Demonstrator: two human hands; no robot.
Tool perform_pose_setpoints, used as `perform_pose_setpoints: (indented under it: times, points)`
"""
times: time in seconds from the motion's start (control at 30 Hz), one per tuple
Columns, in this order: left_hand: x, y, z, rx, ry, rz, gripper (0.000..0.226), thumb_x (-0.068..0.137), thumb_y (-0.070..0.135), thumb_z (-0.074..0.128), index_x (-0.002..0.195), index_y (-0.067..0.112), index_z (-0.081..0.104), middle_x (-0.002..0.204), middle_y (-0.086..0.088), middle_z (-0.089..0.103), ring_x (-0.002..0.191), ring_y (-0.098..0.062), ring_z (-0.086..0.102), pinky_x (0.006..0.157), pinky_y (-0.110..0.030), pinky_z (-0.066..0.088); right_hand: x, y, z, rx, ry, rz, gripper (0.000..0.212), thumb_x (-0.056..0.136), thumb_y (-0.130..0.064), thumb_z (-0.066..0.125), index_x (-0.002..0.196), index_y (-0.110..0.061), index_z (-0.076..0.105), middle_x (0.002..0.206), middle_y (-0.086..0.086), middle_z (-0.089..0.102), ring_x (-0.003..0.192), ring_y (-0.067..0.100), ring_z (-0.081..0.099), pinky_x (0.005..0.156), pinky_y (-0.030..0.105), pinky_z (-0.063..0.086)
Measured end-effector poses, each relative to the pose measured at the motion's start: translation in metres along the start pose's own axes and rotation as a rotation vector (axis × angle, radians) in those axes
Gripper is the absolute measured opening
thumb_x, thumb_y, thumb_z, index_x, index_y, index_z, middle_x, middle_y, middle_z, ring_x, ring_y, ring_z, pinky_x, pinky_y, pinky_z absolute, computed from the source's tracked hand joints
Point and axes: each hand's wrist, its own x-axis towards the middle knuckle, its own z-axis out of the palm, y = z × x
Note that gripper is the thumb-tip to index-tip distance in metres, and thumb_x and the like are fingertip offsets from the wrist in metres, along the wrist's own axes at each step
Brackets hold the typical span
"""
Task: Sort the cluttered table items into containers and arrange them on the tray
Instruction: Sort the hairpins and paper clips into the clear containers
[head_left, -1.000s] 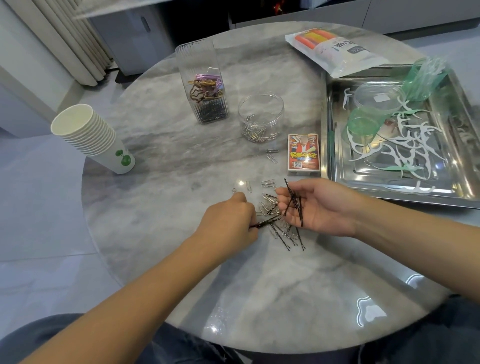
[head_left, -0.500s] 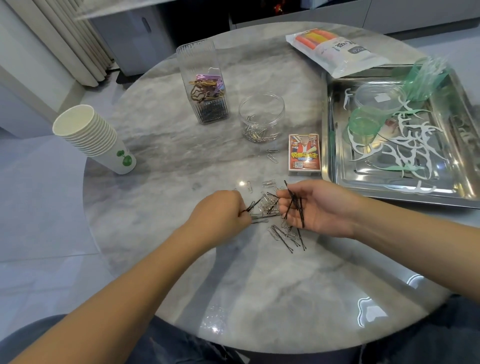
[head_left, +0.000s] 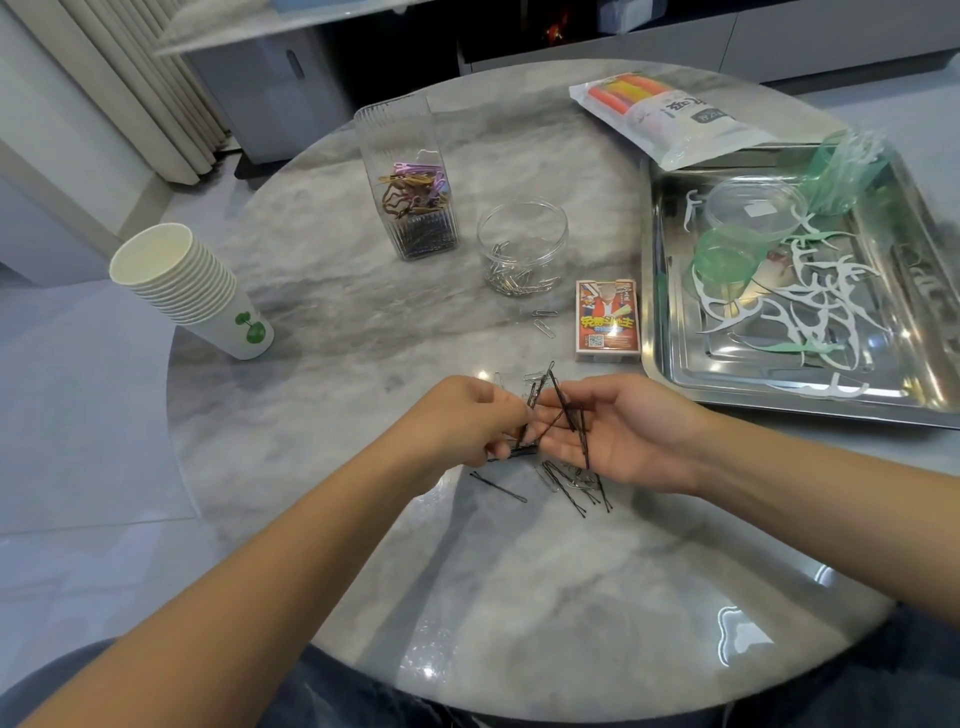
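Loosely, the right hand cups hairpins on flat fingers while the left hand pinches another against them; a tilt could spill them back among the paperclips on the table, far from the tall jar.

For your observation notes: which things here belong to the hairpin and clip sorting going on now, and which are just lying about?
In use: left hand, right hand, black hairpins, loose paper clips, ribbed hairpin container, round clip jar.
Lying about: paper cups, card box, snack packet.
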Motion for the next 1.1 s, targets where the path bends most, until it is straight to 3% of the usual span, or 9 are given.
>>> perform_pose_setpoints:
  times: [0.23,0.57,0.7,1.0,1.1]
  points:
    - [-0.007,0.002,0.010,0.053,0.076,0.094,0.004,0.085,0.012,0.065,0.081,0.011,0.064,0.044,0.007,0.059,0.040,-0.002,0.055,0.037,-0.010,0.032,0.003,0.002,-0.002,0.004,-0.023,-0.016,0.025,0.095,-0.020,0.043,0.089,-0.006,0.063,0.079,0.008,0.062,0.068,0.017,0.064,0.066,0.026,0.055]
    - [-0.014,0.007,0.010,-0.075,0.129,0.071,0.009,0.086,0.013,0.066,0.079,0.010,0.062,0.069,0.001,0.070,0.048,-0.012,0.065,0.035,-0.015,0.033,0.002,0.004,-0.002,0.067,0.010,0.042,0.025,0.096,-0.016,0.041,0.088,-0.004,0.062,0.078,0.010,0.066,0.071,0.020,0.065,0.072,0.028,0.054]
    - [-0.007,0.001,0.000,0.069,0.258,0.113,0.011,0.087,0.016,0.065,0.078,0.010,0.062,0.068,0.003,0.072,0.044,-0.012,0.061,0.036,-0.011,0.034,0.003,0.000,-0.005,0.047,0.044,0.038,0.025,0.096,-0.017,0.042,0.092,-0.004,0.063,0.082,0.010,0.068,0.073,0.020,0.066,0.067,0.027,0.055]
    - [-0.001,-0.010,0.001,0.400,0.372,0.221,0.014,0.087,0.033,0.064,0.081,0.020,0.064,0.068,0.005,0.069,0.048,-0.006,0.060,0.059,-0.024,0.051,0.003,0.000,-0.006,0.057,0.038,0.024,0.023,0.094,-0.013,0.043,0.093,-0.002,0.063,0.087,0.014,0.069,0.073,0.023,0.069,0.069,0.032,0.057]
    - [-0.011,-0.004,0.003,0.326,0.218,0.211,0.012,0.085,0.034,0.066,0.084,0.023,0.062,0.072,0.002,0.071,0.056,-0.006,0.065,0.059,-0.023,0.048,0.004,-0.003,-0.005,0.069,0.041,-0.013,0.023,0.094,-0.011,0.042,0.092,-0.001,0.062,0.091,0.017,0.067,0.076,0.025,0.068,0.076,0.033,0.056]
